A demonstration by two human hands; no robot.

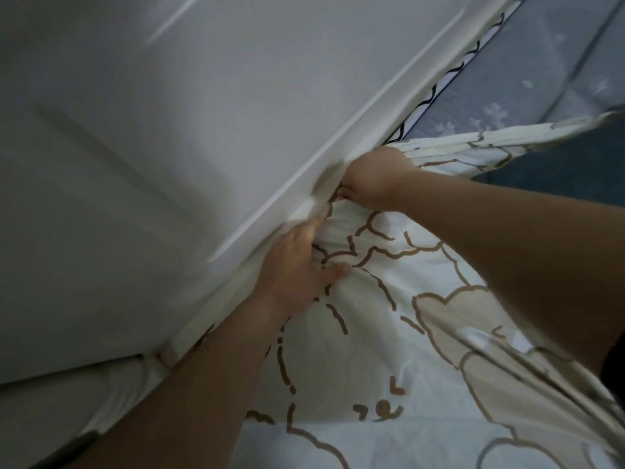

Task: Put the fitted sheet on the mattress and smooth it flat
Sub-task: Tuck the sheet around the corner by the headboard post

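Cream fitted sheet with brown cloud outlines (389, 316) covers the mattress from centre to 5 o'clock; its bunched edge sits at centre against the white padded panel (142, 137). Left hand (297, 262) presses the gathered cloth, fingers mostly straight, tips pushed toward the gap. Right hand (372, 179) is curled and grips the sheet edge, fingers partly hidden. Judged step: tucking the edge down along the panel. To do it well, keep the hem taut, feed it evenly, then flatten wrinkles. At 1 o'clock, blue-grey patterned mattress ticking (527, 72) shows uncovered. The tight gap at the panel likely hinders tucking.
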